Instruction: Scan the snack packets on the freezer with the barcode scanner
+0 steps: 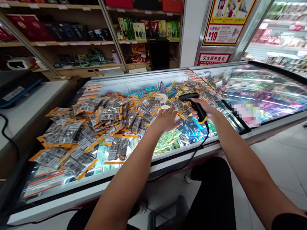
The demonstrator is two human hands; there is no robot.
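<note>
My right hand (206,108) is wrapped round the handle of a black and yellow barcode scanner (200,113), its head pointing left over the glass freezer top. A black cable hangs from the handle. My left hand (166,119) is stretched out with its fingers apart, just left of the scanner. It is over or beside a white roll (165,107), partly hidden by the fingers; whether they touch it I cannot tell. Behind that lies a second white roll (163,98). Small clear packets with orange edges (109,112) are heaped across the glass to the left.
The packets lie on a chest freezer (70,198) with a sliding glass lid. A counter (40,107) with a black machine (10,89) adjoins on the left. Stocked shelves (69,43) stand behind. A stool (166,214) is below, between my legs.
</note>
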